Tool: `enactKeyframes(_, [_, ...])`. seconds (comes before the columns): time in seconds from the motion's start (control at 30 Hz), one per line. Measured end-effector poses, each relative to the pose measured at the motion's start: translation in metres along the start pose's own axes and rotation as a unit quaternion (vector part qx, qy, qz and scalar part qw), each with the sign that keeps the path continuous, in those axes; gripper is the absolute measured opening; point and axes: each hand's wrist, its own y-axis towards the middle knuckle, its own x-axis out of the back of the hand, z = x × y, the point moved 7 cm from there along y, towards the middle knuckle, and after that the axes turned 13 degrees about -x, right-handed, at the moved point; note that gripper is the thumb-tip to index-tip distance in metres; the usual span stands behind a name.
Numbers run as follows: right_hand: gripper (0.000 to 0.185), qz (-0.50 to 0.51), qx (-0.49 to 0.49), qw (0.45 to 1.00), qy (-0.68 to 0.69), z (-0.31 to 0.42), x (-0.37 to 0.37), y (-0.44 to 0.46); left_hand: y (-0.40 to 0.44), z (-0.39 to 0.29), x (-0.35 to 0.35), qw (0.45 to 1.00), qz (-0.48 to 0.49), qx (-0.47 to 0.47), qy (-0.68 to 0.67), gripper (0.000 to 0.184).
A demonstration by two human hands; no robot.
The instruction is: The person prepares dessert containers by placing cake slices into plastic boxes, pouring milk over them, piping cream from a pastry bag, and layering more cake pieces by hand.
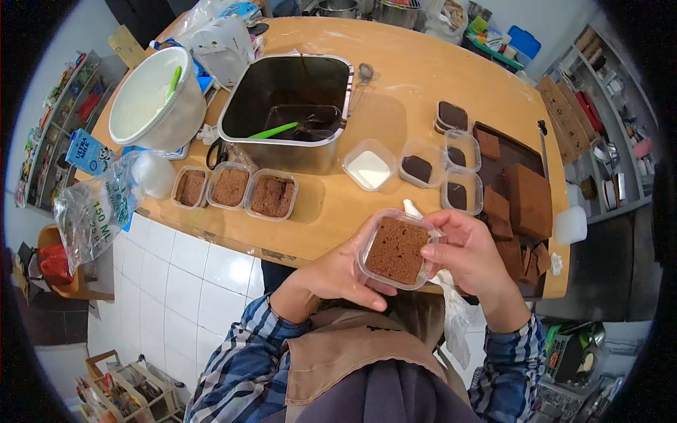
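Both forearms reach forward from the apron [331, 356] to the near edge of the table [317, 225]. The left hand [338, 271] cradles a clear plastic cup [405, 285], thumb spread toward the body; the right hand [465, 250] grasps the opposite side, thumb against the brown cake [395, 249] inside.

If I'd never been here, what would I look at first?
Probably the clear cup of brown cake, held in front by the left hand and right hand. Next, the big metal tub farther back on the table, with a bright green handle inside. Then the large cake block on the dark tray at the right.
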Motion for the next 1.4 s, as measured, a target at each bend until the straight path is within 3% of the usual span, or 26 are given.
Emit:
enactKeyframes(0.1, [0.034,-0.023,0.014,0.999,0.022,0.000,0.003,-0.001,0.009,0.002,0.012,0.986,0.004,-0.119,0.120,0.094])
enactKeyframes(0.13, [0.035,-0.032,0.020,0.999,0.025,0.001,0.004,-0.001,0.011,0.004,0.014,0.989,-0.009,-0.120,0.090,0.091])
enactKeyframes(0.17, [0.037,-0.089,0.127,0.981,-0.117,0.016,0.002,-0.008,0.013,0.005,0.015,0.990,-0.022,-0.122,0.061,0.088])
enactKeyframes(0.23, [0.044,-0.187,0.331,0.844,-0.377,0.042,-0.016,-0.033,0.015,0.002,0.015,0.990,-0.022,-0.128,0.046,0.084])
enactKeyframes(0.33, [0.060,-0.131,0.375,0.715,-0.576,0.048,-0.039,-0.043,0.017,-0.002,0.013,0.986,0.004,-0.133,0.100,0.080])
enactKeyframes(0.37, [0.073,-0.111,0.358,0.751,-0.545,0.042,-0.038,-0.039,0.018,-0.001,0.012,0.984,0.004,-0.131,0.123,0.080])
enactKeyframes(0.9, [0.090,-0.025,0.346,0.739,-0.577,0.024,-0.046,-0.037,0.021,-0.002,-0.004,0.991,0.065,-0.070,0.095,0.096])
enactKeyframes(1.0, [0.092,-0.045,0.342,0.727,-0.594,0.025,-0.049,-0.040,0.021,0.006,-0.004,0.994,0.075,-0.079,0.019,0.101])
enactKeyframes(1.1, [0.092,-0.053,0.331,0.681,-0.651,0.023,-0.057,-0.042,0.019,-0.001,-0.008,0.989,0.091,-0.114,0.027,0.089])
enactKeyframes(1.2, [0.093,-0.058,0.339,0.668,-0.659,0.023,-0.058,-0.045,0.017,0.002,-0.009,0.996,0.080,-0.043,0.025,0.106])
enactKeyframes(1.4, [0.093,-0.100,0.331,0.619,-0.705,0.025,-0.061,-0.050,0.019,0.000,-0.007,0.987,0.095,-0.091,0.091,0.107])
